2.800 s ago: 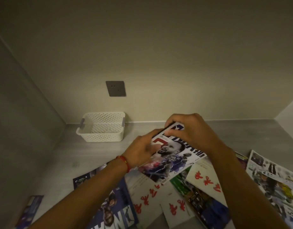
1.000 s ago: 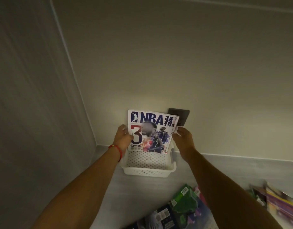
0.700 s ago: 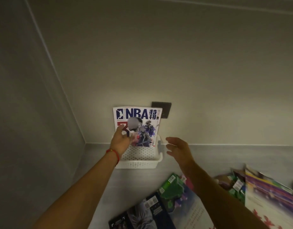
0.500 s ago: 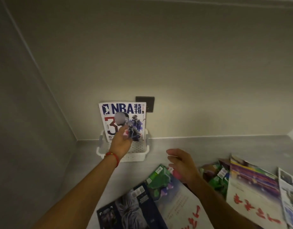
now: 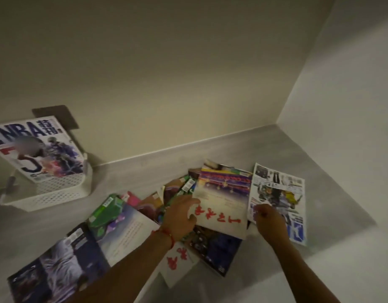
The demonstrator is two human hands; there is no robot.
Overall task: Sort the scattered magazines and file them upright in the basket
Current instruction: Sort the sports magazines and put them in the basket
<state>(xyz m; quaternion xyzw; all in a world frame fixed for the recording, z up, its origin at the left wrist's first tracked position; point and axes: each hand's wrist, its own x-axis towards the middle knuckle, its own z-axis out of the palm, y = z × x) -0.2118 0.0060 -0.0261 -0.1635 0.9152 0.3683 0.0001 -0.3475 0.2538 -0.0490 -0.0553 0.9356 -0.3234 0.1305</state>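
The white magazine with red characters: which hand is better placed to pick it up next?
Probably the left hand: its fingers already lie on the white magazine at its left edge. The right hand sits at the neighbouring magazine.

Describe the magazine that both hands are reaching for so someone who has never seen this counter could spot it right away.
Start at the white basket by the back wall with the NBA magazine standing in it, then look right to the scattered pile. The magazine with red handwriting lies on top, between the left hand and the right hand. Its pale lower half with red characters and purple picture band set it apart.
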